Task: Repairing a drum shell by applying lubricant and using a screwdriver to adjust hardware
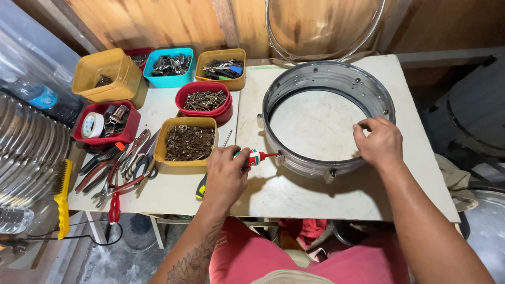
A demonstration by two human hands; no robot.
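Fingers of the left hand (226, 176) curled tight around a small red-and-white tube (253, 156), nozzle tip pointing right and touching the near-left outer wall of a grey metal drum shell (376, 94), beside a small lug there. Right hand (380, 142) closed over the shell's near-right rim, thumb and fingers pinching the edge. Shell lies flat on a pale, stained work table (294, 192), open side up, tabletop showing through its middle.

Left of the shell: a yellow tub of washers and nuts (189, 141) just beside the left hand; a red tub of screws (205, 99) farther back; a blue tub (169, 66) and more yellow tubs along the far edge. A red tub with a roll of tape (93, 125) at far left. Pliers and cutters (118, 168) lie heaped near the table's near-left edge. A screwdriver lies partly hidden under the left hand.
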